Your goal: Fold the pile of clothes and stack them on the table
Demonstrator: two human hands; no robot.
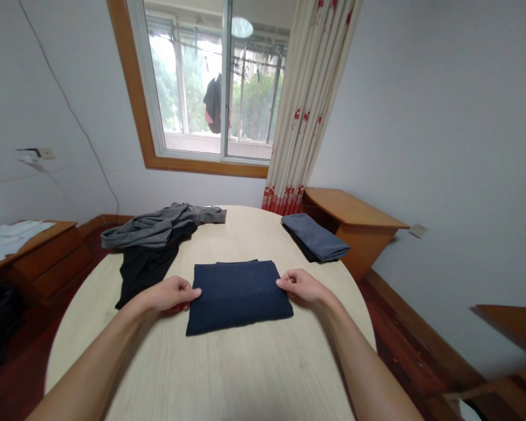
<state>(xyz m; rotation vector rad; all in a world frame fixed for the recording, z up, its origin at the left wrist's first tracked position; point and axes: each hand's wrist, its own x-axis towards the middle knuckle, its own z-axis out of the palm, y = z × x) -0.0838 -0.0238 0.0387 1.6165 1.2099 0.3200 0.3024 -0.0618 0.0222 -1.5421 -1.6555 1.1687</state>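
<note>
A dark navy folded garment (238, 296) lies flat in the middle of the round light-wood table (228, 368). My left hand (172, 293) rests at its left edge, fingers curled and pinching the cloth. My right hand (298, 285) is at the right edge, fingers curled and gripping that side. Both forearms reach in from the bottom of the view.
An unfolded grey garment (160, 225) over a black one (146, 263) lies at the table's far left. A folded grey-blue stack (315, 237) sits at the far right. Wooden cabinets stand left (39, 257) and right (350, 225); a window and curtain (307, 105) are behind.
</note>
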